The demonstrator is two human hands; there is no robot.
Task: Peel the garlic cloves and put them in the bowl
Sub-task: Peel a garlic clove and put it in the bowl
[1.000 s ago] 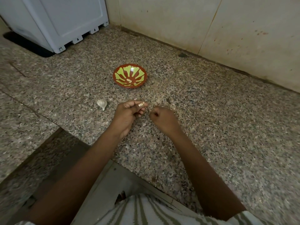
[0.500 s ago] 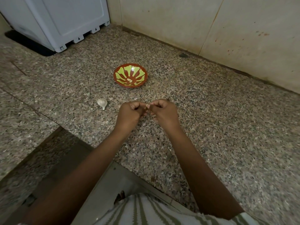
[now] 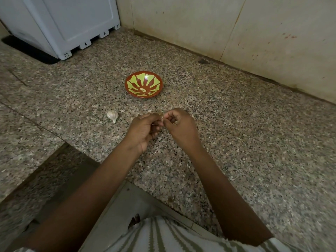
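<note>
A red bowl (image 3: 144, 84) with a yellow-green leaf pattern stands on the speckled granite counter (image 3: 236, 133), with a pale peeled clove lying inside. A white garlic bulb (image 3: 112, 115) lies to the front left of the bowl. In front of the bowl my left hand (image 3: 143, 129) and my right hand (image 3: 179, 126) meet fingertip to fingertip. Both pinch a small garlic clove (image 3: 161, 116) between them, and the fingers hide most of it.
A white appliance (image 3: 65, 24) on a black mat stands at the back left. Tiled walls close the counter at the back and right. The counter edge drops away at the front left, near my striped shirt (image 3: 163, 237).
My right hand moved left to meet my left hand, and both now pinch the clove that the left hand held alone a second ago.
</note>
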